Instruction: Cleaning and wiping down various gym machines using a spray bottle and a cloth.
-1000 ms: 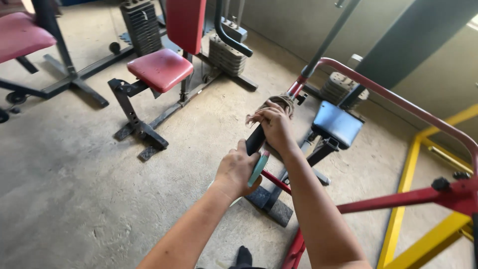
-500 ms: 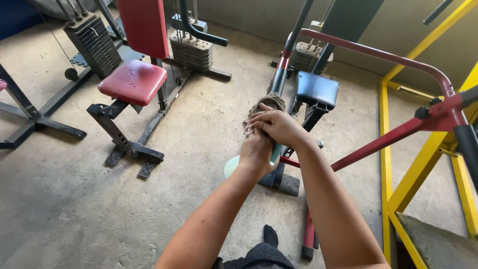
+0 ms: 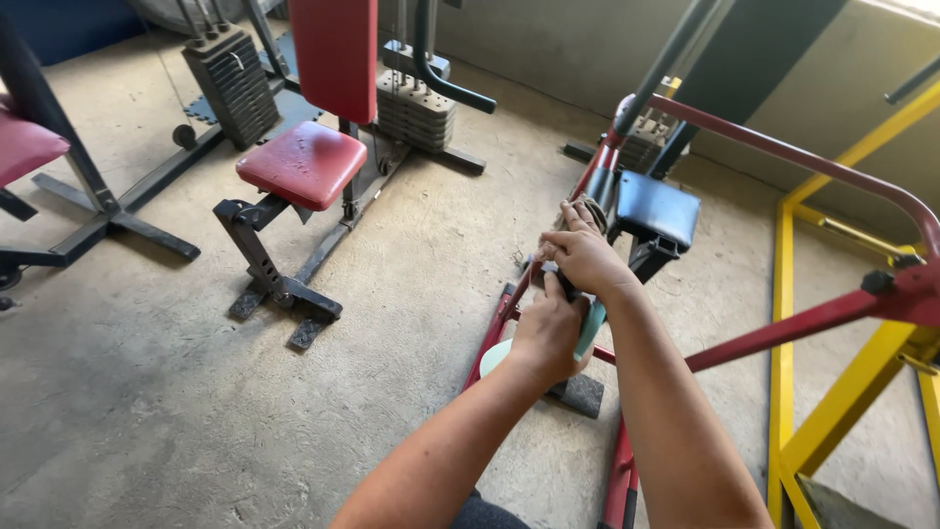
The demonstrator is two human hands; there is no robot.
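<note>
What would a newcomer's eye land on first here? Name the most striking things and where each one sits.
Dead centre, the right hand presses a frayed brown rag around a dark handle of a red exercise machine, while the left hand grips a pale green bottle just below it. To the upper left stands a red padded seat on a black frame, with grey weight stacks behind it. Yellow rails run along the right edge.

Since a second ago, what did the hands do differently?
The right hand slid the cloth a little farther up the black bar, and the head turned, shifting the whole view. The left hand kept its grip lower down, the pale green bottle tucked against it. The red seat stayed put.
</note>
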